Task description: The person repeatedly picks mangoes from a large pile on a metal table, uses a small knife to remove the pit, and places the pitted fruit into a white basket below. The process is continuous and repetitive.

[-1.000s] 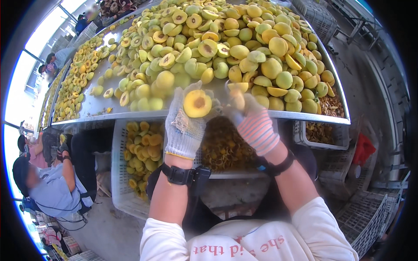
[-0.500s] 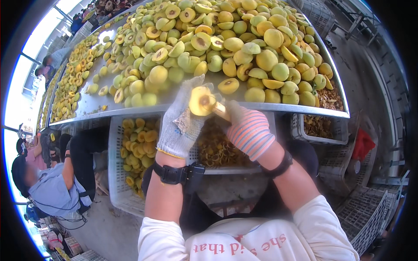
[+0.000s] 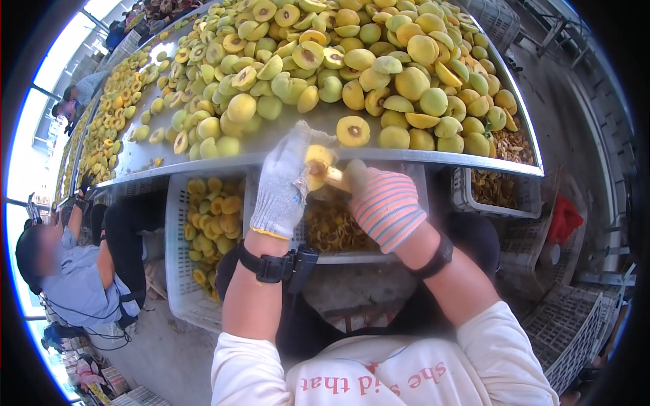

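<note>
My left hand (image 3: pixel 281 186), in a white knit glove, is closed around a yellow fruit half (image 3: pixel 316 161) just below the metal table's front rim. My right hand (image 3: pixel 386 206), in a pink and grey striped glove, grips a short pale tool (image 3: pixel 335 177) whose end meets the middle of that fruit half. A loose cut half (image 3: pixel 353 131) with a brown centre lies on the table (image 3: pixel 193 172) just above my hands, beside a large pile of yellow-green fruit (image 3: pixel 410 83). Under my hands, a crate of brown scraps (image 3: pixel 338 227) is partly hidden by them.
A white crate of fruit halves (image 3: pixel 176 264) is at lower left. Another crate of scraps (image 3: pixel 494 189) sits under the table's right end, near a red cloth (image 3: pixel 562 220). A co-worker (image 3: pixel 78 284) sits at the left; empty stacked crates (image 3: pixel 562 331) stand at lower right.
The tool in my right hand has moved from apart to against the fruit half's centre. My left hand has tilted the fruit half. The left co-worker's arm has reached toward the table.
</note>
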Demonstrator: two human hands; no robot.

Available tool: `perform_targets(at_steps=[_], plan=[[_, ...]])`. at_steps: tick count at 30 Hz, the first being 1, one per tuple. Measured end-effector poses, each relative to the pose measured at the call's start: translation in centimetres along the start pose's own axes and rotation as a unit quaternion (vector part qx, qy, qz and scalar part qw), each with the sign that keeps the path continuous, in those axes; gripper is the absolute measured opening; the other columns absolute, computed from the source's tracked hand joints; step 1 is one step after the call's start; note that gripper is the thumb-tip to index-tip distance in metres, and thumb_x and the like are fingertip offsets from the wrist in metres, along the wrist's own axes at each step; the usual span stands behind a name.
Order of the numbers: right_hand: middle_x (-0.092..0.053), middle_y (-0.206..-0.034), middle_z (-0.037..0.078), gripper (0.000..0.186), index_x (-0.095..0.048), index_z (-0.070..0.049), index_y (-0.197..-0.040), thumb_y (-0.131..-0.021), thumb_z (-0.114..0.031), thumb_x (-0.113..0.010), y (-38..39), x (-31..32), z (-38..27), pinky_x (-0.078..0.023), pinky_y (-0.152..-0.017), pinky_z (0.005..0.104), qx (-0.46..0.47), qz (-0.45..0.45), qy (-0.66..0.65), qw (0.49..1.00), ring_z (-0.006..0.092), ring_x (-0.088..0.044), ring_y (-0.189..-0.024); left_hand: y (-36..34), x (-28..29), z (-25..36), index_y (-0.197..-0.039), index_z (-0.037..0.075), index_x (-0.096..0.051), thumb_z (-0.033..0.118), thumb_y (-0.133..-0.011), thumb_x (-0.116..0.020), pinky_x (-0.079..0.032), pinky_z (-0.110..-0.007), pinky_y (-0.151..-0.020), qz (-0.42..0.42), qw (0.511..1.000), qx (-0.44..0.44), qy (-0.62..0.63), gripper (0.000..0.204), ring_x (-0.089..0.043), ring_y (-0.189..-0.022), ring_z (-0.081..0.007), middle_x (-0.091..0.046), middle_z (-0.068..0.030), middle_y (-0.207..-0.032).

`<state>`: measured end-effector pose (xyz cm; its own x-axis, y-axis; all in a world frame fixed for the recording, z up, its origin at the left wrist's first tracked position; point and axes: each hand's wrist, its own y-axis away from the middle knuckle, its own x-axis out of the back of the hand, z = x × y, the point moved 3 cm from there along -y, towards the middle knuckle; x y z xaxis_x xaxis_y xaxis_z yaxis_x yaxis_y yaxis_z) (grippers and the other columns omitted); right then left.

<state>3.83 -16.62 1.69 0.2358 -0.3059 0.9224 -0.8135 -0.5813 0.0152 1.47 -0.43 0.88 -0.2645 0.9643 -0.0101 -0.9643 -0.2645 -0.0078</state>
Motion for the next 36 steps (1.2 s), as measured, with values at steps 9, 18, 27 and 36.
perform_targets(at_steps=[9, 18, 27, 36], plan=[[-0.071, -0.085, 0.02, 0.022, -0.062, -0.003, -0.102, -0.091, -0.021, -0.065, 0.6, 0.0, 1.4, -0.054, -0.07, 0.0487, -0.059, -0.086, -0.06, 0.993, 0.0406, -0.069, -0.083, -0.1, -1.9, 1.9, -0.115, 0.0, -0.067, 0.045, -0.105, -0.051, -0.056, -0.03, -0.079, -0.033, 0.984, 0.161, -0.069, 0.048, -0.069, -0.087, -0.0159, -0.072, -0.011, -0.095], [-0.059, -0.069, 0.004, 0.036, -0.056, -0.01, -0.116, -0.09, -0.027, -0.074, 2.2, 0.0, 0.3, -0.046, -0.036, 0.0329, -0.195, -0.291, -0.545, 0.762, 0.0157, -0.054, -0.048, -0.2, -1.6, -0.6, -0.126, -0.005, -0.061, 0.038, -0.106, -0.052, -0.06, -0.035, -0.081, 0.087, 0.882, -0.299, -0.354, 0.048, -0.071, -0.089, -0.0265, -0.072, -0.0174, -0.105], [-0.052, -0.057, 0.0, 0.023, -0.058, -0.009, -0.09, -0.091, -0.025, -0.074, 3.1, -1.0, 0.2, -0.04, -0.034, 0.0297, -0.183, -0.344, -0.631, 0.671, 0.0121, -0.046, -0.04, -0.6, -4.0, 1.8, -0.078, 0.0, -0.068, 0.059, -0.1, -0.052, -0.059, -0.037, -0.058, -0.061, 0.983, 0.124, 0.124, 0.066, -0.068, -0.062, -0.0265, -0.07, -0.0166, -0.075], [-0.049, -0.057, -0.002, 0.021, -0.062, -0.009, -0.081, -0.088, -0.024, -0.075, 3.2, -1.4, 0.5, -0.036, -0.038, 0.0253, -0.114, -0.41, -0.69, 0.585, 0.0092, -0.044, -0.042, 0.2, -3.8, 0.7, -0.104, -0.002, -0.068, 0.059, -0.103, -0.045, -0.061, -0.044, -0.069, -0.053, 0.898, 0.157, 0.408, 0.066, -0.07, -0.072, -0.0336, -0.071, -0.0209, -0.088]])
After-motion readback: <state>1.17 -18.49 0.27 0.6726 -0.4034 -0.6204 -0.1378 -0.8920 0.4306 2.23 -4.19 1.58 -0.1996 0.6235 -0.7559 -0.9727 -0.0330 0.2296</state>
